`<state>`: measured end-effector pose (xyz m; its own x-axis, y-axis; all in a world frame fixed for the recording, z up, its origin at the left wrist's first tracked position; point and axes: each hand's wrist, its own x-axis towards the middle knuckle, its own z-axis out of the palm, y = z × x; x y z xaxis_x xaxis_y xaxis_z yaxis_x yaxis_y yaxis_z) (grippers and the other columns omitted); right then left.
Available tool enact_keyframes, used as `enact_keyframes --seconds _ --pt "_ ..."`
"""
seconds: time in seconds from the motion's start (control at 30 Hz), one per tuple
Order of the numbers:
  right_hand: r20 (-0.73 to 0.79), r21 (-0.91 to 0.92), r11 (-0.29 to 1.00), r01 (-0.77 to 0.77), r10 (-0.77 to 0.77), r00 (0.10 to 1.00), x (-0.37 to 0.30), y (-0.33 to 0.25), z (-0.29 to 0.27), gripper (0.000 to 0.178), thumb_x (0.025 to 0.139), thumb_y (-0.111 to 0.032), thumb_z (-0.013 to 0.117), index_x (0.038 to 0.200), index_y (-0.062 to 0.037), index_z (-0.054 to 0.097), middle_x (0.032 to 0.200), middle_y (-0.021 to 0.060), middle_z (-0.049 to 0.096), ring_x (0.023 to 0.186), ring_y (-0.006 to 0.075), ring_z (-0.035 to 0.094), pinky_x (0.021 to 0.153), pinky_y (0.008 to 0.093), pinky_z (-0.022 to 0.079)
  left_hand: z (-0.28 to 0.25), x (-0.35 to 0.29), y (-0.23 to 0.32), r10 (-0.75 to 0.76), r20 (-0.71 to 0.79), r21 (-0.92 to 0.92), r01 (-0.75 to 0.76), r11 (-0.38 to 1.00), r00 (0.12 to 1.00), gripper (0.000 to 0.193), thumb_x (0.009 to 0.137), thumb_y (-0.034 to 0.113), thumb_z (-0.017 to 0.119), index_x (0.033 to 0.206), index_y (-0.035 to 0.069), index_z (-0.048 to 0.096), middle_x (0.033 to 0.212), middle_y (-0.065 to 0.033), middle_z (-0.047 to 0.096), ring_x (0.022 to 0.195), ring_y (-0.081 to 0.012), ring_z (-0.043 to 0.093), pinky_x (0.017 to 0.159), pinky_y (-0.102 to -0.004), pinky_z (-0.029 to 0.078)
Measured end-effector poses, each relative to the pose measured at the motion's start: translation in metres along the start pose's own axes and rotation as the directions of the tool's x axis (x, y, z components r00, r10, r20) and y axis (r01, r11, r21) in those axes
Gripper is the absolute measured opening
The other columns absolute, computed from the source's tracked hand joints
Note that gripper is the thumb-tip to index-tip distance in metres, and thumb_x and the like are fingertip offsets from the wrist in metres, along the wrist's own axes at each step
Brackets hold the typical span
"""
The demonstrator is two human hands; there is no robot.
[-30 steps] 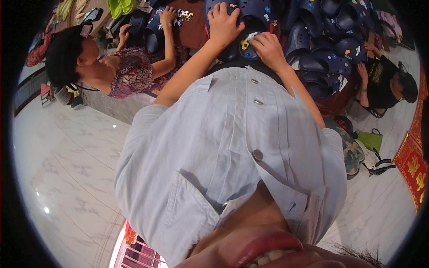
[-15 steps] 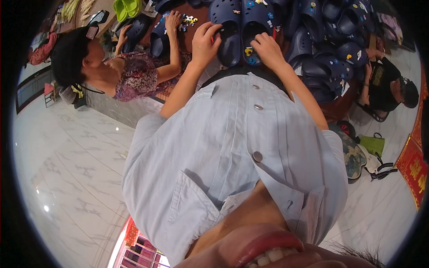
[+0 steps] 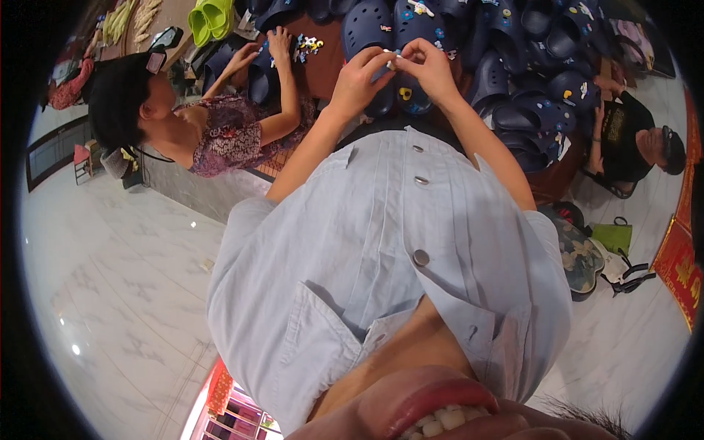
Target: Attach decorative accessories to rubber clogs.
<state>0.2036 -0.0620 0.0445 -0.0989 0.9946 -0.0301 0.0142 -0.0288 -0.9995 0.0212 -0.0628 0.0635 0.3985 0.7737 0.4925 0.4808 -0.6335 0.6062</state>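
My left hand (image 3: 361,82) and my right hand (image 3: 431,72) are raised together with their fingertips pinched. Between them is a small whitish piece (image 3: 392,61), too small to make out fully. Below and beyond the hands a pair of navy-blue clogs lies side by side: the left clog (image 3: 364,26) and the right clog (image 3: 411,33). White and blue charms dot the right clog's front, and a yellow charm (image 3: 405,93) shows in its heel part. My fingers cover part of both clogs' openings.
More navy clogs (image 3: 532,114) are heaped to the right on the brown table (image 3: 323,77). At left, a person in a black cap (image 3: 117,95) handles another clog beside loose charms (image 3: 308,48). Lime-green clogs (image 3: 210,20) lie farther back. Someone in black (image 3: 634,139) sits at right.
My hands have come together from either side of the pair of clogs, meeting over the openings. The whitish piece now shows between my fingertips. The person at left has shifted both hands slightly.
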Motion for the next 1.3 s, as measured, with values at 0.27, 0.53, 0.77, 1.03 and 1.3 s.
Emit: enact_keyframes --seconds 0.27,0.53,0.77,1.03,1.3 --pt "0.062 0.122 0.993 -0.001 -0.007 0.998 0.003 -0.006 0.012 0.013 0.084 -0.011 0.07 0.091 -0.0026 0.062 0.081 0.0023 0.065 0.076 0.0094 0.061 0.07 0.0244 0.048 -0.002 0.001 0.002 -0.07 -0.098 -0.016 0.069 0.998 0.993 0.028 0.074 0.005 0.077 0.1 0.004 0.067 0.1 -0.011 0.063 0.083 -0.0268 0.067 0.072 -0.0334 0.055" --pt "0.273 -0.516 0.717 0.468 -0.38 0.884 -0.006 0.004 0.0 0.026 0.082 -0.013 0.066 0.106 -0.0066 0.064 0.103 0.0079 0.066 0.101 0.0268 0.062 0.084 0.0361 0.049 -0.009 0.02 -0.041 -0.642 -0.098 -0.356 0.575 0.736 0.761 0.019 0.085 0.013 0.071 0.094 -0.004 0.07 0.084 -0.0065 0.071 0.08 -0.0118 0.066 0.07 -0.0234 0.051" --pt "0.665 -0.592 0.196 0.782 -0.429 0.611 -0.009 0.037 0.005 0.029 0.081 -0.018 0.062 0.109 -0.0114 0.063 0.114 0.0025 0.061 0.126 0.0208 0.047 0.096 0.0411 0.04 0.009 0.06 -0.13 -0.846 0.152 -0.853 0.501 0.15 0.511 0.021 0.086 0.009 0.068 0.095 -0.009 0.065 0.088 -0.0124 0.07 0.076 -0.0177 0.068 0.069 -0.025 0.055" --pt "0.635 -0.611 0.281 0.74 -0.385 0.67 -0.01 0.05 0.002 0.028 0.08 -0.02 0.064 0.106 -0.0118 0.063 0.115 0.0014 0.058 0.127 0.0193 0.044 0.093 0.0416 0.04 0.02 0.087 -0.13 -0.756 -0.126 -0.473 0.631 0.615 0.643 0.022 0.081 0.015 0.075 0.083 -0.006 0.07 0.075 -0.0093 0.07 0.06 -0.0132 0.063 0.057 -0.0236 0.049" --pt "0.63 -0.602 0.28 0.748 -0.408 0.661 -0.012 0.057 0.008 0.027 0.081 -0.022 0.063 0.105 -0.0116 0.062 0.118 0.0014 0.057 0.128 0.0177 0.042 0.093 0.0435 0.038 0.021 0.083 -0.123 -0.114 -0.232 0.177 0.157 0.972 0.966 0.014 0.076 0.012 0.073 0.076 -0.001 0.067 0.083 -0.0129 0.064 0.067 -0.0299 0.065 0.064 -0.0379 0.052"
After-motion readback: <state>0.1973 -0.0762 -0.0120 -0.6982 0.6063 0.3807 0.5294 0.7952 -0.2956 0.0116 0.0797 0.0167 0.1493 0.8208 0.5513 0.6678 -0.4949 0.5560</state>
